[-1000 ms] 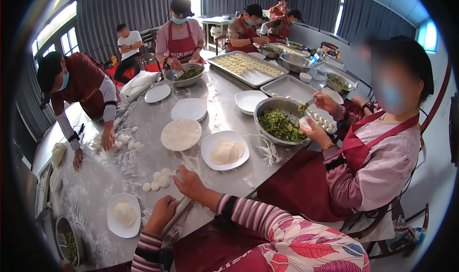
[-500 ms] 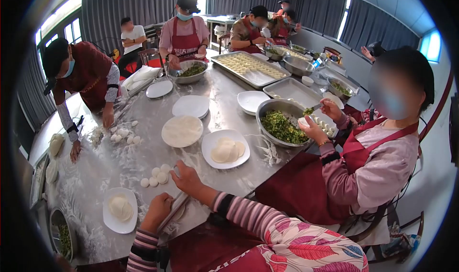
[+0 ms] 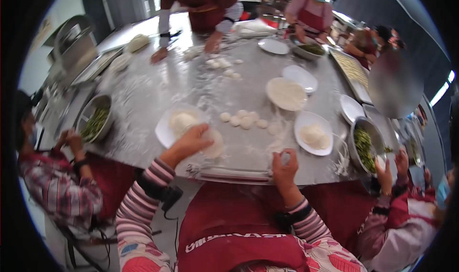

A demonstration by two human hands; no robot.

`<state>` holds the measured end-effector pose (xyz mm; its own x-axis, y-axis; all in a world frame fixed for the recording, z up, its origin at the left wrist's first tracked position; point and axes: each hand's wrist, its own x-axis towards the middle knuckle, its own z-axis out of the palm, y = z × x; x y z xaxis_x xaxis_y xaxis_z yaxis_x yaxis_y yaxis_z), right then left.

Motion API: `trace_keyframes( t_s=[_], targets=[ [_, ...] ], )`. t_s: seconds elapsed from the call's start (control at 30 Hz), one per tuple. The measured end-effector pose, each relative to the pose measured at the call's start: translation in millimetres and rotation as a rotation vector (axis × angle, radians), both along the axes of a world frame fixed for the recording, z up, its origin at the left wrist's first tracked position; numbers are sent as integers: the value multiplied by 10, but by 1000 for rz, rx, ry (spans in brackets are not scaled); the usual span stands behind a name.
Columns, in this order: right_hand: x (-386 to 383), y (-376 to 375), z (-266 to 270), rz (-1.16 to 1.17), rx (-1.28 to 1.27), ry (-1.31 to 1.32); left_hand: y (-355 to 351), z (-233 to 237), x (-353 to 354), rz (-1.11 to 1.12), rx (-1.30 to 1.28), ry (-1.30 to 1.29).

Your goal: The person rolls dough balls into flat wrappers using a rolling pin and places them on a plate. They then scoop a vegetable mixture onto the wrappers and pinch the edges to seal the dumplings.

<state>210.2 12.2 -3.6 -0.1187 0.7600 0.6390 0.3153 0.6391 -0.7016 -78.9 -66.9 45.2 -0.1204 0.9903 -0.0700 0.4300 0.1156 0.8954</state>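
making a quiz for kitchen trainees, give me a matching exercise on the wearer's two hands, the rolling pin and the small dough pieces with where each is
Things:
1 left hand
2 right hand
3 rolling pin
4 small dough pieces

Places or states:
a in a row in the middle of the table
b lying along the near table edge
c on a flat dough round beside a white plate
d thumb and finger pinched together, at the near edge

Pairs: 1-c, 2-d, 3-b, 4-a

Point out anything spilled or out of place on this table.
Loose flour is strewn across the steel table, thickest around the dough pieces. What looks like a rolling pin lies at the near edge, between the left hand, holding a dough wrapper, and right hand. Nothing looks damaged.
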Motion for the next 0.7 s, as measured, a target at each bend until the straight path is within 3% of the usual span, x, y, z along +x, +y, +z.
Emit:
trace_keyframes(
  t_s=[0.07, 0.13, 0.2, 0.33, 0.4, 0.5, 0.63, 0.7],
  targets=[
    [32, 30, -89, 10, -63, 7, -74, -75, -480, 107, 75, -138],
    [46, 73, -217, 41, -115, 43, -165, 163, -803, 56, -85, -184],
    [54, 76, -251, 50, -162, 76, -102, 72, -1159, 315, -114, 418],
    [48, 40, -213, 62, -174, 57, 186, 126, -1291, 480, 14, 525],
    [82, 21, -155, 33, -164, 36, 518, 82, -943, 265, 190, 407],
    [44, -13, -32, 1, -21, 8, 962, -22, -119, 10, 281, 476],
    [20, -8, 2, 22, -19, 22, 1421, -365, 826, -211, 404, 469],
    [10, -16, -3, 30, -23, 33, 1593, -493, 1130, -298, 590, 584]
  ],
)
